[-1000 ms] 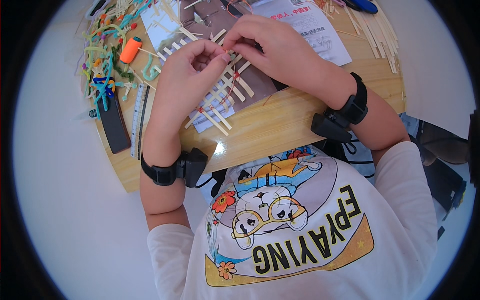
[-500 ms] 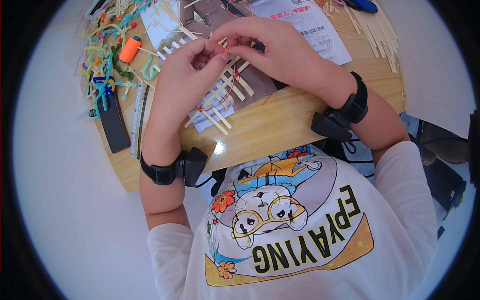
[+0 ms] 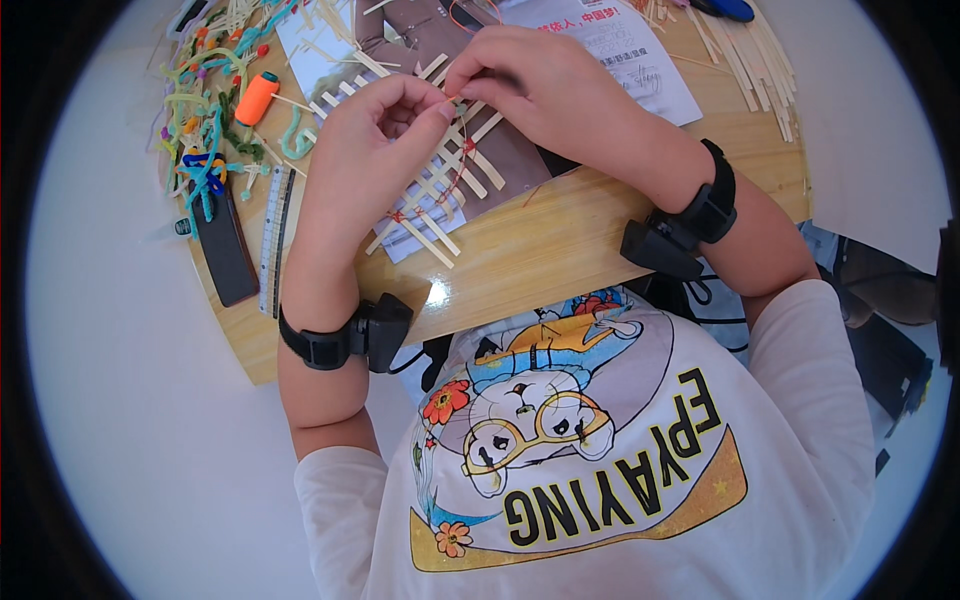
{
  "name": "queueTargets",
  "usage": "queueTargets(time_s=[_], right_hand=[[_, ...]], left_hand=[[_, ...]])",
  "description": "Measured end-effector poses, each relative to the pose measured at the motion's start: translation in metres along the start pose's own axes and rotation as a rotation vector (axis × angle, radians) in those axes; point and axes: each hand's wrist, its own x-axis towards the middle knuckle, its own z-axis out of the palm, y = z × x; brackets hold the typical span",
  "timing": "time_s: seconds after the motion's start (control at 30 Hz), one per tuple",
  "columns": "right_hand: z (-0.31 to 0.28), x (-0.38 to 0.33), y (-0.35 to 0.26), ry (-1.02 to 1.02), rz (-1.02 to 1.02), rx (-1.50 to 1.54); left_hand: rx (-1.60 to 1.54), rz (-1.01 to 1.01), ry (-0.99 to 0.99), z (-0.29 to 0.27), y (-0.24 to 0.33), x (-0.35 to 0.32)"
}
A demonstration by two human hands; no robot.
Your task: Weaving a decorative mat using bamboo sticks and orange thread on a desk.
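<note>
A person in a white T-shirt (image 3: 640, 470) is sitting at a pale wooden tabletop (image 3: 560, 235), and both hands are working close together over a lattice of thin wooden strips (image 3: 487, 171). The lattice is lying aslant near the front edge, partly hidden under the hands, and it is resting on printed sheets, one of which is showing a large brown picture. The left hand (image 3: 375, 135) is bending in over the strips, its grip closing thumb against forefinger on a fine red thread (image 3: 466, 150). The right hand (image 3: 550, 85) is arching in from the other side, its grip also pinching the thread, and the fingertips of the two are nearly meeting; the exact spot is too small for me to make out. Below them the thread is trailing down over the lattice, with little red knots sitting at some crossings. Black bands (image 3: 705, 205) are circling both forearms. To the left, an orange cylinder (image 3: 257, 98) is lying near a tangle of fuzzy coloured stems (image 3: 213, 165), while a dark flat case (image 3: 229, 255) and a clear ruler (image 3: 275, 235) are lying side by side nearer the edge. On the right, a white printed sheet (image 3: 650, 85) is lying beyond the right hand, and loose pale strips (image 3: 757, 80) are fanning out past it.
</note>
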Motion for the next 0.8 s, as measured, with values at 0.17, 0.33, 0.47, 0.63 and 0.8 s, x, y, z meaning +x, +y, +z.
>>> queueTargets(time_s=[0.17,0.33,0.47,0.63,0.8], right_hand=[[0.004,0.001,0.005,-0.024,-0.017,0.001],[0.002,-0.001,0.006,-0.074,-0.025,0.013],[0.002,0.000,0.004,-0.057,0.020,0.063],[-0.004,0.006,0.000,-0.144,0.072,0.080],[0.002,0.005,0.006,-0.091,0.002,0.133]], left_hand=[[-0.024,0.003,-0.003,-0.002,-0.002,0.001],[-0.026,0.000,-0.010,-0.001,-0.003,0.000],[-0.035,0.012,0.009,0.001,-0.003,0.001],[-0.029,0.006,-0.008,-0.004,0.003,0.003],[-0.057,-0.032,0.035,-0.001,-0.005,-0.001]])
